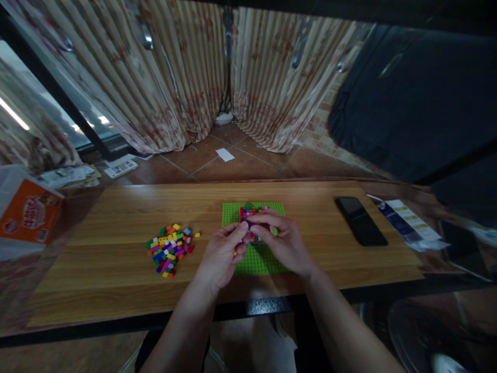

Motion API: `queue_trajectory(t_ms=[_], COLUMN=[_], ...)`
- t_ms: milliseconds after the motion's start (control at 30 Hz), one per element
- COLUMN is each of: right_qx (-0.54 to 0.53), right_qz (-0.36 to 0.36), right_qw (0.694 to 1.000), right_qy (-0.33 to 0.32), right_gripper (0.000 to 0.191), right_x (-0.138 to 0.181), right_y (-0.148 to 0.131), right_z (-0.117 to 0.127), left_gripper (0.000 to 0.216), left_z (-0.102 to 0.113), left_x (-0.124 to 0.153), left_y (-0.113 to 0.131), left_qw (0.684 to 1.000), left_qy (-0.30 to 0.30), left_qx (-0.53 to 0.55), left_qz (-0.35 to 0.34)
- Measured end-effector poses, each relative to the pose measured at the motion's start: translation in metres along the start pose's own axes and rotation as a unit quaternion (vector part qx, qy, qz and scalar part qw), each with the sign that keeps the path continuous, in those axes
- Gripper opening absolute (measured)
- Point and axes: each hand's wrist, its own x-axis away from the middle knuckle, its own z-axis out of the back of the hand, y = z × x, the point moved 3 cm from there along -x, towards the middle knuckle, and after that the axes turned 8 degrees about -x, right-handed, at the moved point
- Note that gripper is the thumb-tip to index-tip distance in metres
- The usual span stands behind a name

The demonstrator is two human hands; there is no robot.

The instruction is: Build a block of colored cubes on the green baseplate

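Observation:
On the wooden table lies a green studded baseplate (260, 264), carrying a low structure of many-coloured building bricks (244, 211) with a red edge. Above its near left part, my left hand (223, 254) is closed in a pinch, thumb and index finger together. A small yellow building brick (235, 253) shows at its curled fingers. My right hand (283, 238) reaches over the structure from the right, its thumb and index finger closed near the left fingertips. What lies between the right fingertips is too small to make out. Both hands partly hide the structure.
A loose pile of coloured bricks (171, 248) lies left on the table (116, 259), a single yellow brick (198, 234) beside it. A black phone (361, 221) rests at the right. Beyond the table are papers, an orange-and-white box (33, 212) and curtains (174, 77).

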Motion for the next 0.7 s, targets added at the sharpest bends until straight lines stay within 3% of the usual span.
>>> queue_trajectory(t_ms=[167,367,567,700], right_qx=[0.063,0.169,0.137,0.132], right_qz=[0.058,0.133,0.007,-0.066], right_qw=[0.996,0.969,0.980,0.981], right_qy=[0.037,0.123,0.144,0.123], right_gripper=[0.015,0.015,0.015,0.016], right_x=[0.005,0.010,0.005,0.008], right_y=[-0.001,-0.007,0.015,0.032], right_z=[-0.006,-0.005,0.037,0.047], left_gripper=[0.036,0.034,0.032,0.032], left_z=[-0.002,-0.003,0.015,0.017], left_x=[-0.001,-0.004,-0.004,-0.006], left_y=[-0.004,-0.006,0.009,0.008], left_qw=[0.999,0.995,0.992,0.992], left_qy=[-0.013,-0.002,0.086,0.097], left_qx=[0.036,0.095,0.077,0.068], left_qz=[0.015,0.011,-0.041,-0.036])
